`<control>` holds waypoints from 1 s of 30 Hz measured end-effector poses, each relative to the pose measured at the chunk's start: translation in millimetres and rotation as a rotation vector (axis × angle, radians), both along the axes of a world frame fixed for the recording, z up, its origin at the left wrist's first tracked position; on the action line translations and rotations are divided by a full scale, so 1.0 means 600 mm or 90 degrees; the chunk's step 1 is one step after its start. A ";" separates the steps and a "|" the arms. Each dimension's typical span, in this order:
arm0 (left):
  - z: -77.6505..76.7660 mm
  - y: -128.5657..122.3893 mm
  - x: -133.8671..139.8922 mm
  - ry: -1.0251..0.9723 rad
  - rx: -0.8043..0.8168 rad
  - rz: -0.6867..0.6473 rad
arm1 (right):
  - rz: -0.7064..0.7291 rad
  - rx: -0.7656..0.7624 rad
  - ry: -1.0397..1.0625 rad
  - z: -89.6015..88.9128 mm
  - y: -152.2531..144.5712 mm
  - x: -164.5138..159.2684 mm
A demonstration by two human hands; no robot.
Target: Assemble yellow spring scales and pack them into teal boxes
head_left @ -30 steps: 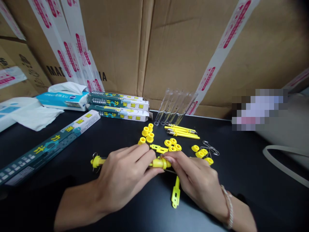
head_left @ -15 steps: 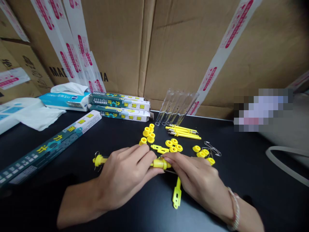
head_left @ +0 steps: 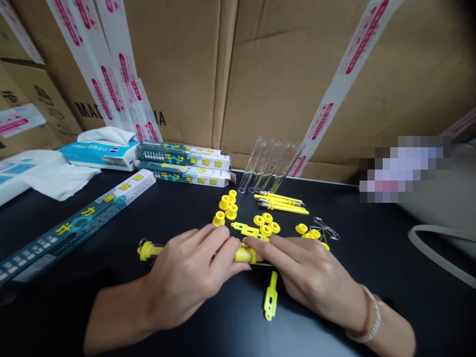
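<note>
My left hand (head_left: pixel 189 277) is closed around the middle of a tubular spring scale (head_left: pixel 243 255), which lies level just above the black table. The scale's yellow left end (head_left: pixel 147 251), with a metal loop, sticks out past my knuckles. At the right end, the fingers of my right hand (head_left: pixel 312 282) press together on the yellow cap. A thin metal wire shows beneath that cap; its far end is hidden by the hand. Below my right fingers lies a flat yellow slotted strip (head_left: pixel 271 296). More such yellow strips (head_left: pixel 243 227) lie just beyond my fingers.
Yellow caps (head_left: pixel 231 212), yellow rings (head_left: pixel 266 229), small yellow plugs (head_left: pixel 301 228) and metal hooks (head_left: pixel 326 228) lie beyond my hands. Behind are spring rods (head_left: pixel 282 204) and clear tubes (head_left: pixel 275 163). Boxes (head_left: pixel 186 176), a long box (head_left: pixel 78 225) and tissues (head_left: pixel 100 153) occupy the left.
The spring scale has shifted slightly left in my left hand. My right hand has turned a little, its fingers now reaching farther over the right cap.
</note>
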State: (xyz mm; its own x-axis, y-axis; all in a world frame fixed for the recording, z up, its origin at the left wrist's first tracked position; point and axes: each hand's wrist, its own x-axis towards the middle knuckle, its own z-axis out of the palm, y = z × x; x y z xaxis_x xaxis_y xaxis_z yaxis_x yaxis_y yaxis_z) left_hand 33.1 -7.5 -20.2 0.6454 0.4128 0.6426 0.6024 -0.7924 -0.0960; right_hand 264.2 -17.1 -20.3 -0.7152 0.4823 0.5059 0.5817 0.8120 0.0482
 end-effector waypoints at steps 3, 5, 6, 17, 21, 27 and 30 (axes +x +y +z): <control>-0.002 0.000 0.000 0.010 0.007 0.004 | 0.005 0.008 -0.032 0.008 -0.001 -0.003; -0.004 0.001 -0.001 0.019 0.008 0.007 | 0.012 0.008 -0.050 0.010 -0.001 -0.007; -0.005 0.002 -0.002 0.020 0.010 0.011 | 0.012 0.009 -0.056 0.011 0.000 -0.009; -0.001 0.007 -0.004 0.023 -0.012 -0.013 | -0.045 0.048 -0.049 0.009 0.004 -0.012; -0.003 0.011 -0.007 0.047 -0.014 -0.013 | -0.038 -0.002 -0.017 0.007 0.004 -0.013; -0.002 0.012 -0.005 0.049 -0.002 -0.005 | -0.044 -0.012 0.022 0.011 0.001 -0.004; 0.000 0.011 -0.006 0.051 0.006 -0.017 | -0.040 0.002 0.032 0.016 -0.003 0.002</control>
State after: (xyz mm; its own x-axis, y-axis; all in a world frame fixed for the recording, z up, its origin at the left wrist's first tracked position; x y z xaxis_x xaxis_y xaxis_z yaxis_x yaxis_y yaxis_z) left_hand 29.8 -1.0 -20.1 0.7061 0.3891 0.5916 0.5707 -0.8073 -0.1502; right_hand 265.3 -18.9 -10.7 -0.6567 0.5243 0.5420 0.6337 0.7733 0.0197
